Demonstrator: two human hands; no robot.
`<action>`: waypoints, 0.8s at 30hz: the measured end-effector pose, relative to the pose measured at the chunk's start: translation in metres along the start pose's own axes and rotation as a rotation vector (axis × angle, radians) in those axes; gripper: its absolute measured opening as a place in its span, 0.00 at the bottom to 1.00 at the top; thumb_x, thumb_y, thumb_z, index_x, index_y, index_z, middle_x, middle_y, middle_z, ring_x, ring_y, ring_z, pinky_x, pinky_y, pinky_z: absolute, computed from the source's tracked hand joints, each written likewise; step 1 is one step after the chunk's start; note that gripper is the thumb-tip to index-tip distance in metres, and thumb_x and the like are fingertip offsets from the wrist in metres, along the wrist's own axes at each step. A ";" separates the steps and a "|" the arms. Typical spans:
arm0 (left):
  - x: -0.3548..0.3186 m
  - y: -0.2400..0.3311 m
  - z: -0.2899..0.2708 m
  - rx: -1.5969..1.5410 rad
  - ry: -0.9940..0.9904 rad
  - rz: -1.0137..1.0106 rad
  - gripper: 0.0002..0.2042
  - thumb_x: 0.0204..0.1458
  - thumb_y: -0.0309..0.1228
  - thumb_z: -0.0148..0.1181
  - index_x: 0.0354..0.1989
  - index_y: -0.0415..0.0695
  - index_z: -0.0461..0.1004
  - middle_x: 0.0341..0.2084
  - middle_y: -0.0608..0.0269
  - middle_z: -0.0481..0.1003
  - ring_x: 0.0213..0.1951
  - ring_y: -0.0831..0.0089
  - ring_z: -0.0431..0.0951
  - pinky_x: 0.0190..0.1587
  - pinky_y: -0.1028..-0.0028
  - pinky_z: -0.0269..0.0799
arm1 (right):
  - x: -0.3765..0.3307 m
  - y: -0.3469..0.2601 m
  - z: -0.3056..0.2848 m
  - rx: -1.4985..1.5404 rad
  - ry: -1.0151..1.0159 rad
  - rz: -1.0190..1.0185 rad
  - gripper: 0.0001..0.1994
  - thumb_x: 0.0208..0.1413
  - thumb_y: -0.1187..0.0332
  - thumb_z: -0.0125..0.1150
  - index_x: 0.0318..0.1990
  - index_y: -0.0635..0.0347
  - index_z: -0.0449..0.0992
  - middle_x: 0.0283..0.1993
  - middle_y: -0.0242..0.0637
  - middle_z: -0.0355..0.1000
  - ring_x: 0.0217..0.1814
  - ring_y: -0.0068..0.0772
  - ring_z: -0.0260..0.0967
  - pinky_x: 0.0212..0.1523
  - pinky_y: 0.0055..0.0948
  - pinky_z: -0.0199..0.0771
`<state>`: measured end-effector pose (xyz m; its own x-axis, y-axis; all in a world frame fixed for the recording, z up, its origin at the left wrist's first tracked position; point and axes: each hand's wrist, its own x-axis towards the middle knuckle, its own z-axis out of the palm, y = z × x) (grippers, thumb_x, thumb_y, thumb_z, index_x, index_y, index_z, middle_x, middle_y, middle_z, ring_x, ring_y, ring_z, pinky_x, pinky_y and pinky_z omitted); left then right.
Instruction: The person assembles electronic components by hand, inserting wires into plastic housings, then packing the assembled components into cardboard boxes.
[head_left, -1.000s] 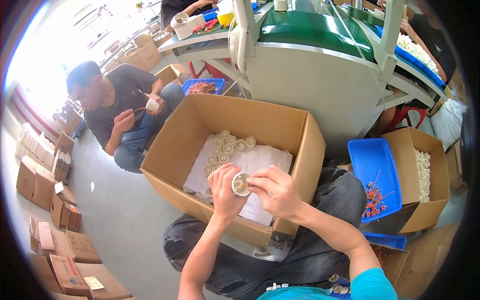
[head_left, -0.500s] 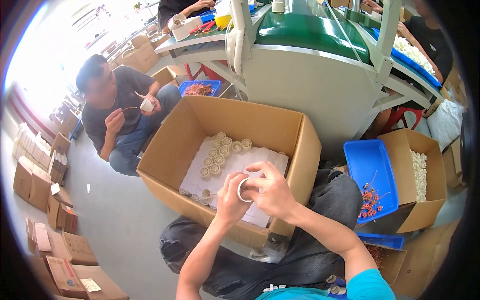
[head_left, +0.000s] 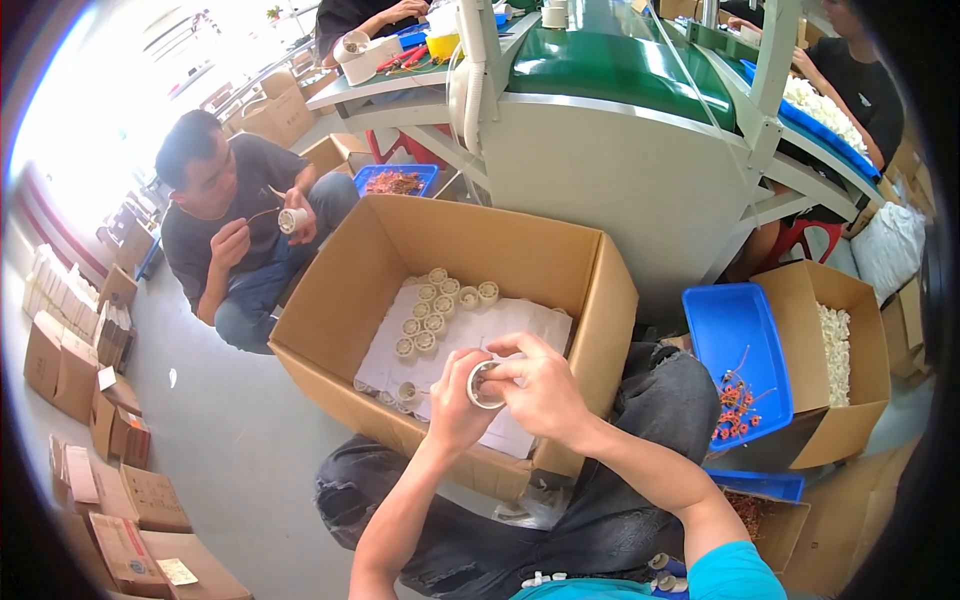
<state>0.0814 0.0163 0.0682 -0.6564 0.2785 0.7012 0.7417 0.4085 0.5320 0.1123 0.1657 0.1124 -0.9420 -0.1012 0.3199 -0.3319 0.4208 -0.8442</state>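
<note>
Both hands hold one small white socket (head_left: 482, 384) over the near part of a large open carton (head_left: 560, 265). The socket is a short, round, cream-white cylinder with a hollow mouth turned toward the camera; a darker inner ring shows inside the rim. The left hand (head_left: 455, 410) closes on it from below and the left, fingers curled around its wall. The right hand (head_left: 540, 385) closes on it from the right, thumb and forefinger pinched at the rim. Inside the carton, on a white sheet (head_left: 500, 330), like sockets (head_left: 435, 310) stand upright in a cluster at the far left; one lies apart near the left hand. A blue tray (head_left: 735, 340) with reddish wires sits to the right.
</note>
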 end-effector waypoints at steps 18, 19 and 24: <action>0.002 -0.002 0.002 0.075 -0.033 0.003 0.25 0.36 0.21 0.72 0.45 0.43 0.69 0.37 0.51 0.75 0.35 0.54 0.80 0.34 0.65 0.78 | 0.004 0.011 0.003 0.069 0.030 -0.038 0.08 0.45 0.73 0.67 0.35 0.58 0.85 0.50 0.45 0.73 0.53 0.45 0.71 0.52 0.36 0.72; 0.003 -0.001 0.003 0.060 -0.023 -0.014 0.24 0.36 0.21 0.72 0.45 0.43 0.70 0.37 0.52 0.75 0.35 0.55 0.79 0.35 0.65 0.78 | 0.005 0.012 0.001 0.070 -0.002 -0.019 0.09 0.46 0.73 0.67 0.37 0.57 0.84 0.50 0.44 0.73 0.53 0.45 0.71 0.53 0.37 0.72; 0.078 0.015 -0.001 0.134 -0.080 0.032 0.23 0.37 0.25 0.75 0.42 0.42 0.71 0.36 0.55 0.75 0.36 0.60 0.78 0.39 0.66 0.75 | 0.027 0.012 -0.039 0.328 0.340 -0.141 0.13 0.51 0.75 0.67 0.46 0.61 0.81 0.52 0.40 0.73 0.53 0.32 0.72 0.49 0.32 0.74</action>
<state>0.0410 0.0430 0.1318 -0.6458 0.3595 0.6736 0.7407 0.5093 0.4383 0.0847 0.2025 0.1278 -0.8356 0.1858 0.5170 -0.5045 0.1130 -0.8560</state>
